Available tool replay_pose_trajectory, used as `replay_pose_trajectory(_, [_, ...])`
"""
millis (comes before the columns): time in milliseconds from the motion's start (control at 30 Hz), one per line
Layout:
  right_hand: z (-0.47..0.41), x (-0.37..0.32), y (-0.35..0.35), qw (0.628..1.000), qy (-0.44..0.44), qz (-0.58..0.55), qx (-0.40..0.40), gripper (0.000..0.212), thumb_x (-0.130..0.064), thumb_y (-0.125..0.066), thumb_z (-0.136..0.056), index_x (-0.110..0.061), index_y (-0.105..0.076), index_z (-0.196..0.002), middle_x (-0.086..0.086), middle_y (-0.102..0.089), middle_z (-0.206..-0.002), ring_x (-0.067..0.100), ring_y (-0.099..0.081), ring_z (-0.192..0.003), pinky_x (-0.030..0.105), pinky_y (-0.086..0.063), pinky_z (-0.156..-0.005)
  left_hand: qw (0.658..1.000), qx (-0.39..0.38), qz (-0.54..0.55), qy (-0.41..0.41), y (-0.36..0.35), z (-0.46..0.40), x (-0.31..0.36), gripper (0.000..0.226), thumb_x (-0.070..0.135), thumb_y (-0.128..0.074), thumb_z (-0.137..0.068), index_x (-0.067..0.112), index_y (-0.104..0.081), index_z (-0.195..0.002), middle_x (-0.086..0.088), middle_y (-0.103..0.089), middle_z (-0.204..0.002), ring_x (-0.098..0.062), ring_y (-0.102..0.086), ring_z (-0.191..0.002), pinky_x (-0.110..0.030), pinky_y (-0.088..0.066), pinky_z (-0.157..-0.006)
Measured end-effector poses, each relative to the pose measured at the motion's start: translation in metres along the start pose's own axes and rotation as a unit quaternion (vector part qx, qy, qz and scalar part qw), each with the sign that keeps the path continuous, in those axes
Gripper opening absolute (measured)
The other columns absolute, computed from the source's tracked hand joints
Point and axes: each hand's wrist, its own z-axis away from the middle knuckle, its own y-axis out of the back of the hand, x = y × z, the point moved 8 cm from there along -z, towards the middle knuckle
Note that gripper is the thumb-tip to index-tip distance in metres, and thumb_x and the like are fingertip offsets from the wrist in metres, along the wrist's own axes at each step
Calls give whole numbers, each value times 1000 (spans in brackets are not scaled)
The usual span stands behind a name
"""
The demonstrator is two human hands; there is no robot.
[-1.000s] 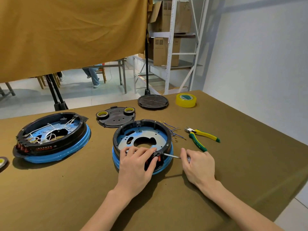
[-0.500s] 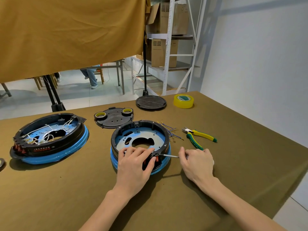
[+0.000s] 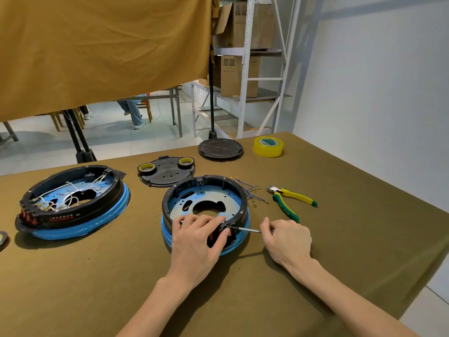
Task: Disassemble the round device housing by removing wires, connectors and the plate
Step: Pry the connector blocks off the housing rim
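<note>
1. Head view: the round housing (image 3: 205, 205), a black ring on a blue base with a blue plate (image 3: 213, 195) inside, sits mid-table (image 3: 340, 239) in front of the person.
2. Left hand (image 3: 198, 242) rests on the housing's near rim, fingers curled over the edge and gripping it.
3. Right hand (image 3: 288, 240), just right of the housing, is closed around a thin metal tool (image 3: 247, 230) whose tip touches the rim's near-right side.
4. Loose blue wires (image 3: 250, 192) lie just right of the housing, with green-and-yellow pliers (image 3: 289, 199) beyond them.
5. A second housing (image 3: 73, 203), full of white wires, sits well apart at left.
6. Farther back lie a black cover (image 3: 167, 172), a round black lid (image 3: 220, 147) and a yellow tape roll (image 3: 268, 146).
</note>
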Motion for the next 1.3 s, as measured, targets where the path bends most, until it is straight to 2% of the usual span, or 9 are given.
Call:
replay_pose_trajectory(100, [0, -2, 0, 1000, 6, 7, 6, 63, -48, -32, -99, -17, -54, -49, -2, -50, -44, 15, -51, -45, 30, -41, -48, 1000, 0, 2, -4, 0, 1, -1, 46, 58, -49, -95, 33, -73, -123, 16, -74, -106, -7, -56, -100, -32, -32, -96])
replay_pose_trajectory(300, [-3, -4, -4, 999, 14, 38, -15, 56, -41, -41, -98, -17, -53, -49, -2, -49, -45, 20, -52, -46, 31, -42, -48, 1000, -4, 2, -2, -2, 1, -2, 46, 58, -49, -95, 33, -73, -125, 16, -73, -107, -8, -55, -99, -32, -34, -91])
replay_pose_trajectory(433, [-4, -7, 1, 999, 31, 22, 1, 51, -35, -42, -91, -19, -43, -43, -6, -37, -39, 19, -43, -38, 26, -29, -43, 1000, -16, 1, 1, -2, 0, -2, 47, 58, -47, -95, 33, -72, -126, 16, -73, -108, -8, -54, -99, -29, -31, -88])
replay_pose_trajectory(600, [-5, -9, 2, 998, 53, 43, 4, 50, -35, -43, -89, -19, -39, -41, -8, -30, -38, 15, -34, -36, 22, -18, -41, 1000, -14, -5, 0, -1, 0, -2, 40, 55, -54, -100, 32, -73, -126, 15, -73, -107, -10, -54, -97, -29, -32, -86])
replay_pose_trajectory(733, [-5, -9, -3, 996, 69, 55, -24, 53, -38, -37, -95, -20, -43, -46, -7, -37, -41, 13, -42, -40, 26, -29, -42, 1000, -25, -11, -6, -2, 0, -1, 47, 58, -46, -97, 33, -72, -127, 16, -73, -108, -8, -54, -97, -28, -33, -84])
replay_pose_trajectory(967, [-5, -12, 6, 996, 65, 55, 11, 53, -39, -32, -91, -21, -36, -41, -9, -24, -37, 10, -28, -34, 20, -9, -42, 999, -27, -16, -15, -2, -1, -3, 42, 54, -49, -100, 32, -69, -130, 15, -72, -123, -11, -57, -106, -28, -34, -84])
replay_pose_trajectory(1033, [-4, -10, 4, 997, 57, 47, 9, 54, -40, -33, -91, -21, -37, -41, -8, -27, -36, 11, -30, -34, 20, -11, -41, 999, -30, -14, -14, -2, -2, -3, 45, 53, -48, -98, 32, -69, -131, 15, -72, -125, -11, -58, -106, -28, -34, -84])
replay_pose_trajectory(1167, [-5, -5, -4, 999, 37, 33, -17, 56, -44, -31, -93, -20, -44, -44, -6, -42, -40, 15, -45, -40, 26, -31, -44, 1000, -22, -5, -6, 0, -2, -4, 44, 58, -50, -99, 33, -70, -129, 17, -74, -117, -5, -54, -100, -26, -33, -80])
replay_pose_trajectory(1300, [-8, -5, -4, 999, 34, 14, -13, 55, -40, -35, -96, -21, -44, -45, -5, -44, -42, 13, -46, -42, 27, -35, -45, 1000, -16, 6, -3, 0, -2, -3, 43, 57, -50, -97, 33, -71, -127, 18, -75, -114, -3, -51, -98, -25, -31, -79])
